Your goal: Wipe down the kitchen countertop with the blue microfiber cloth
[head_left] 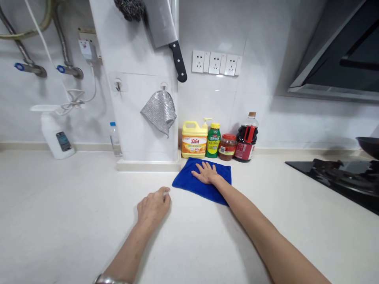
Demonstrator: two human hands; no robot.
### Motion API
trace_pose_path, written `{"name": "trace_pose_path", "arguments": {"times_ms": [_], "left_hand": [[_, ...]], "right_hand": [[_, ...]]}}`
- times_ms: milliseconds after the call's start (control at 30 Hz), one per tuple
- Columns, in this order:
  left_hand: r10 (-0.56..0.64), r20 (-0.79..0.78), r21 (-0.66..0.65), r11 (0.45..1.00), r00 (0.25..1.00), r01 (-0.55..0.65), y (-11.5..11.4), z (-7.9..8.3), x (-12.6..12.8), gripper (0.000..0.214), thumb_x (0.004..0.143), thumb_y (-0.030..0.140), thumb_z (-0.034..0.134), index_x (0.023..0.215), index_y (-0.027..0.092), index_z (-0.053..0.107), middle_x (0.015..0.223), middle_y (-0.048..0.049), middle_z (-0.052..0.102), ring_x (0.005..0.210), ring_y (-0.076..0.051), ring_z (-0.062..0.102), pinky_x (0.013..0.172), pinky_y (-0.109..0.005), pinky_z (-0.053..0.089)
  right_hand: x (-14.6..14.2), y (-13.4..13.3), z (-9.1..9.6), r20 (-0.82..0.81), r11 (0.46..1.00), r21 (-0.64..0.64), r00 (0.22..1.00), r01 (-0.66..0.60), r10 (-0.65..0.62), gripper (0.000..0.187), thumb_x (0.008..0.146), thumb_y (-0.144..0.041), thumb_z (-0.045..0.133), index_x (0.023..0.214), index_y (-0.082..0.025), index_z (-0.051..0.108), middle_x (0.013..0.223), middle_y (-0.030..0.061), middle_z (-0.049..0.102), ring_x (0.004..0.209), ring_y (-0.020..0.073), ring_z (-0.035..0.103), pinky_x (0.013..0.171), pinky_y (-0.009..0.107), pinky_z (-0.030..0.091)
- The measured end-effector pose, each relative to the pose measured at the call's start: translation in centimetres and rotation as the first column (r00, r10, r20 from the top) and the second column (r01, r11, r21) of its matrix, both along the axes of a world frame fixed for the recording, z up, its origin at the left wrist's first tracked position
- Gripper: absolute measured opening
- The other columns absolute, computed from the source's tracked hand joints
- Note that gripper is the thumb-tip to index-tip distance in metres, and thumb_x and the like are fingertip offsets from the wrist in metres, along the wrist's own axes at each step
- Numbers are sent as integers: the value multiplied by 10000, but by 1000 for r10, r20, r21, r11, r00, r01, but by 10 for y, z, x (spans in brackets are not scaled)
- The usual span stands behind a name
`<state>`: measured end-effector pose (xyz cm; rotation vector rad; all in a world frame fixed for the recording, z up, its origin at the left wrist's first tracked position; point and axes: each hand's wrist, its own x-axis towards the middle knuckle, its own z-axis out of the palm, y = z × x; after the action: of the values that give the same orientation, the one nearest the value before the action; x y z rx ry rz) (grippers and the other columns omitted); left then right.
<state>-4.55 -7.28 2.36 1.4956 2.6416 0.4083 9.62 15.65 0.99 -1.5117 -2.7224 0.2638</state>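
Note:
My right hand [205, 172] lies flat on a blue cloth [195, 185], its fingers spread and pressing down. The cloth is laid out on the white countertop [189, 236], one edge close to a row of bottles. To the left of the cloth and apart from it, my left hand [154, 205] rests on the counter with its fingers curled in. I see nothing held in it, though its palm is turned down and hidden.
Behind the cloth stand a yellow detergent jug [194, 140], a green bottle [213, 141], a red-lidded jar [227, 147] and a dark sauce bottle [247, 138]. A cleaver [166, 31] and a silvery mesh cloth [161, 112] hang above. At right is a black gas stove [346, 175].

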Motion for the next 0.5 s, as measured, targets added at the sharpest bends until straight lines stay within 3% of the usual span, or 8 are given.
{"name": "trace_pose_path", "arguments": {"times_ms": [267,500], "left_hand": [[-2,21,11,1000,1000,1,1,2,-4,458,892,306,342,1267,362,598,1094,-33,722,1087,-279,633,907,-411,466],[-20,27,31,999,999,19,0,3,-5,472,888,311,324,1269,349,601,1129,-39,714,1103,-285,627,928,-426,468]], "right_hand": [[19,25,-7,-15,1000,6,999,30,-29,821,886,-767,151,1562,-302,169,1647,70,66,1504,280,27,1177,536,12],[92,21,-10,30,983,34,983,178,-179,788,916,-722,136,1567,-278,153,1645,82,79,1504,275,50,1181,526,49]]}}
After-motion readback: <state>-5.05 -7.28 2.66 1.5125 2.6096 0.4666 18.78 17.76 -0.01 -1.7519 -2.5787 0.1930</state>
